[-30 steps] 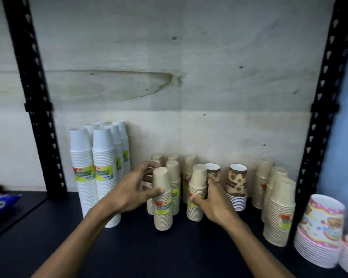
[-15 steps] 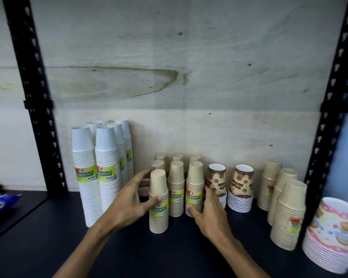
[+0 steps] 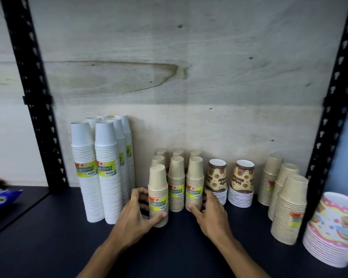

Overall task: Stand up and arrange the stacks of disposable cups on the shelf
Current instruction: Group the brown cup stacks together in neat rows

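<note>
The green and yellow labels on the tall white cup stacks (image 3: 96, 173) say "DISPOSABLE TABLEWARE". The small tan cup stacks (image 3: 158, 195) have the same words on their labels. The words on the brown patterned cups (image 3: 217, 177) are too small to read.

dark shelf (image 3: 48, 247), upright cup stacks (image 3: 195, 183)
</note>
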Motion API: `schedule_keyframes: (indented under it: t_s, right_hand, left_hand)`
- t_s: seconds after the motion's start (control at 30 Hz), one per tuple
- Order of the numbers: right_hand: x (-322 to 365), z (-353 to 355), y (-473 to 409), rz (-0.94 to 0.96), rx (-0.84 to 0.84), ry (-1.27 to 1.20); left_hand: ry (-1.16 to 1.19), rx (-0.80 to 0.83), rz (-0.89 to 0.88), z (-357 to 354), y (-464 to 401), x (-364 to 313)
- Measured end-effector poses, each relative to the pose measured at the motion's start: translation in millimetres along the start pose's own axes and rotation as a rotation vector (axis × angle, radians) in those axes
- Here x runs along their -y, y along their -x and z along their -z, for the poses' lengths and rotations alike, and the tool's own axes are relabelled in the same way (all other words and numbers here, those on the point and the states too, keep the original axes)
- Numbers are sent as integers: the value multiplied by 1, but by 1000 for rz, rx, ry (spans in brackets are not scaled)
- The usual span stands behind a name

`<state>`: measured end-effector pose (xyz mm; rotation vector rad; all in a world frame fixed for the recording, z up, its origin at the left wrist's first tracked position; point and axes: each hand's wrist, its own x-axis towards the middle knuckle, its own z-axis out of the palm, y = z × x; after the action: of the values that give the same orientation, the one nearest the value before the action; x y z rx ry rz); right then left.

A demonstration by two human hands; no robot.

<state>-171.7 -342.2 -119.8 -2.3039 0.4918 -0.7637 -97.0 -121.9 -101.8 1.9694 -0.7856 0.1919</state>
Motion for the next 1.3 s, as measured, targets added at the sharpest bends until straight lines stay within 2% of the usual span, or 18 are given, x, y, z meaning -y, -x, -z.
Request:
schedule_keyframes:
  t_s: [1.3]
  right_hand:
    - [-7,-1,-3,-22,57,-63]
  left_hand:
    - [-92,45,59,-1,4,6]
